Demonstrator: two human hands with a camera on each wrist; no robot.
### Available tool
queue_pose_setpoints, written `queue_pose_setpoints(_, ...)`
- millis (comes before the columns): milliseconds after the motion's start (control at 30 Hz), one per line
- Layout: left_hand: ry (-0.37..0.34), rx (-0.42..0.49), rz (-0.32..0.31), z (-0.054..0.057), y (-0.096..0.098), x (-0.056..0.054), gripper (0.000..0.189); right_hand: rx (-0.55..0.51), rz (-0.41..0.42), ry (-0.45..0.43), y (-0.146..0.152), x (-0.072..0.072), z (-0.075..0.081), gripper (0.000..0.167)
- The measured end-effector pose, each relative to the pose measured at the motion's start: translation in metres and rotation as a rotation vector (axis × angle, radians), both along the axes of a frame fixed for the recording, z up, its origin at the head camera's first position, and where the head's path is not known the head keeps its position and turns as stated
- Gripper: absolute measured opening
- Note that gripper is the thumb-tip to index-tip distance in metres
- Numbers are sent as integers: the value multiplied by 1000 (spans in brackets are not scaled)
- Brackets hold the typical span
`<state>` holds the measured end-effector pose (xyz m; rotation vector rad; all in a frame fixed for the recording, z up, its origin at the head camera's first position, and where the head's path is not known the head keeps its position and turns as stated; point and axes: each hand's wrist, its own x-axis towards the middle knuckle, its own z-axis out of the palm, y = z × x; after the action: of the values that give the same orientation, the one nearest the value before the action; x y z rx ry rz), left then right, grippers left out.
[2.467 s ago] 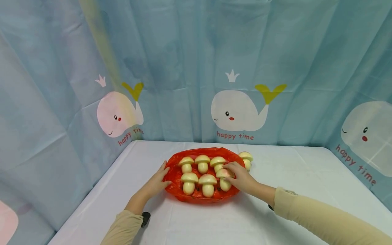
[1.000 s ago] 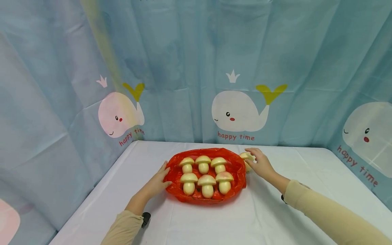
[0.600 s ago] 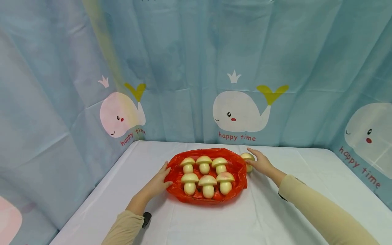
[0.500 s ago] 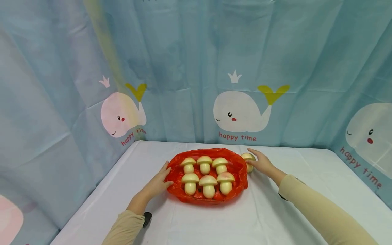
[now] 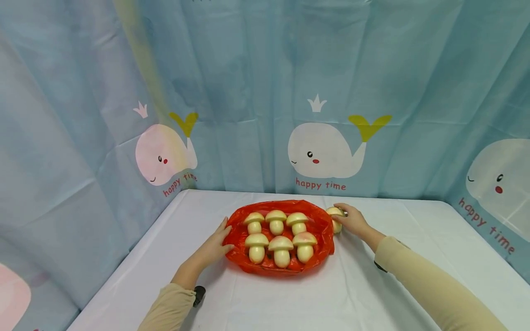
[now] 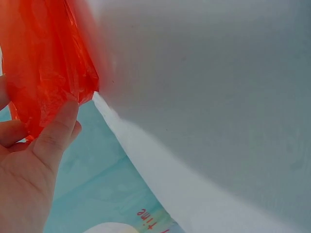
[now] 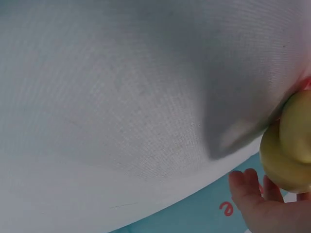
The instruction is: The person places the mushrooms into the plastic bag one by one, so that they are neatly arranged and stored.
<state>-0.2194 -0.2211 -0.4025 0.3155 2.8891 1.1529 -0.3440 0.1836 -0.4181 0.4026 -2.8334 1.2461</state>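
A red plastic bag (image 5: 327,246) lies spread wide on the table, with several pale yellow toy mushrooms (image 5: 256,248) standing in it in two rows. At its left edge my left hand (image 5: 213,243) holds the side; the left wrist view shows the thumb and fingers on the red film (image 6: 43,63). My right hand (image 5: 356,220) grips another toy mushroom (image 5: 336,225) just outside the bag's right rim, its fingers behind the cap and thumb in front. In the right wrist view this toy mushroom (image 7: 286,160) is cut off by the frame edge.
A white cloth covers the table (image 5: 281,303). Behind it hangs a blue curtain (image 5: 248,92) printed with whales. A dark band (image 5: 198,295) sits at the left wrist, and beige sleeves (image 5: 430,285) cover both forearms.
My right hand has left the front-right toy mushroom in the bag and reached back to the one beside the rim, its fingers drawing in around it. My left hand has stayed in place.
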Motion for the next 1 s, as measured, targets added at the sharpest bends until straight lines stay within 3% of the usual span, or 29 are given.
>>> queue_pose_setpoints(200, 0, -10, -3, -1, 0, -1, 59, -29, -25, 28, 5, 8, 9, 48)
queue_pose_setpoints(600, -6, -1, -3, 1, 0, 0, 59, -152, -46, 14, 2, 27, 46, 55)
queue_pose_setpoints(767, -12, -1, 2, 2, 0, 1, 59, -186, -10, 23, -6, 34, 55, 55)
queue_pose_setpoints(1000, -4, -5, -6, 4, 1, 3, 59, -160, 66, 75, -25, 44, 55, 52)
